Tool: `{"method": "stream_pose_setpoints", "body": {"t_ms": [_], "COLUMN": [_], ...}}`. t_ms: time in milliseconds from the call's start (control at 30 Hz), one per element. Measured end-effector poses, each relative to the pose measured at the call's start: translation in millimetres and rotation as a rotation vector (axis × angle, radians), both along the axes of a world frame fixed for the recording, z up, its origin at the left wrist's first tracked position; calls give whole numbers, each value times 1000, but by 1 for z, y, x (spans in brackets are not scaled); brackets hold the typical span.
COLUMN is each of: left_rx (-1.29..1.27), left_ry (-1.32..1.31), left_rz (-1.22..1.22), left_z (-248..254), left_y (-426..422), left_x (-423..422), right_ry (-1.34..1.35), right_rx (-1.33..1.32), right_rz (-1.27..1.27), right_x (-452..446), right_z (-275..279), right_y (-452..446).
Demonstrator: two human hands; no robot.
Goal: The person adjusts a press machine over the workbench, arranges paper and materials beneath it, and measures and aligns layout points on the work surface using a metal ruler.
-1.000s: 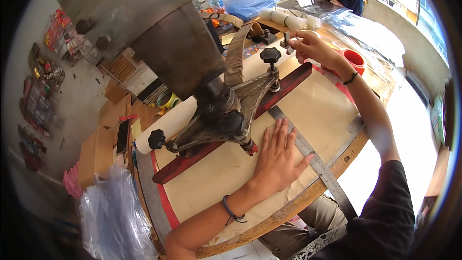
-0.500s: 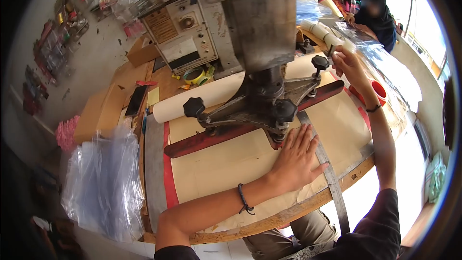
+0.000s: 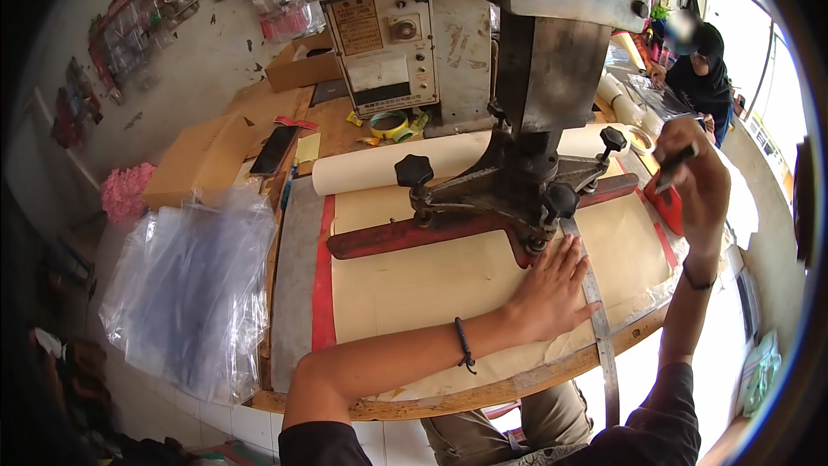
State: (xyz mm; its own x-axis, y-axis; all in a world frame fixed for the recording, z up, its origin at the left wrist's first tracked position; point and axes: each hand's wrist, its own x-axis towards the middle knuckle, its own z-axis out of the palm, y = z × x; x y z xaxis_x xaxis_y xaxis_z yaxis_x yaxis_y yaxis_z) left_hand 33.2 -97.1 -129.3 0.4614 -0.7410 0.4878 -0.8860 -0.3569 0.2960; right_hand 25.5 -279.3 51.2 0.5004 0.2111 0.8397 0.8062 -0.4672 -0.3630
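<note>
The steel ruler, lying across the tan sheet, could skid if the left hand, spread flat with its thumb at the ruler, pressed unevenly, while the right hand pinches a small dark tool (too blurred to identify).

The ruler was dull, scuffed metal; the sheet looked matt and mostly smooth. The table had a worn wooden edge. The bags were glossy, crinkled plastic, the box matt cardboard, the sleeve matt cloth.
</note>
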Motion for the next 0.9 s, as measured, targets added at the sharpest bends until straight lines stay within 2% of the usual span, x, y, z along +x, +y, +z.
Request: {"method": "stream_pose_setpoints", "body": {"t_ms": [33, 100, 233, 367, 400, 533, 633, 767, 900], "left_rx": [-19, 94, 298, 200, 191, 180, 41, 74, 117], "left_ry": [-13, 145, 359, 215, 222, 164, -16, 38, 46], "left_rz": [6, -26, -107, -66, -75, -55, 10, -2, 4], "left_z": [1, 8, 26, 20, 17, 9, -3, -7, -4], "left_y": [0, 1, 3, 5, 5, 3, -2, -5, -5], "left_x": [-1, -1, 2, -2, -1, 0, 0, 0, 1], "right_ry": [0, 36, 85, 208, 328, 187, 433, 386, 492], "right_rx": [-79, -312, -423, -549, -616, -641, -558, -614, -631], "right_rz": [75, 145, 174, 207, 194, 206, 151, 118, 137], "right_x": [-3, -15, -12, 4, 5, 33, 39, 49, 46], "right_z": [4, 21, 32, 37, 45, 30, 37, 37, 46], "right_y": [13, 40, 96, 133, 143, 165, 174, 176, 182]}}
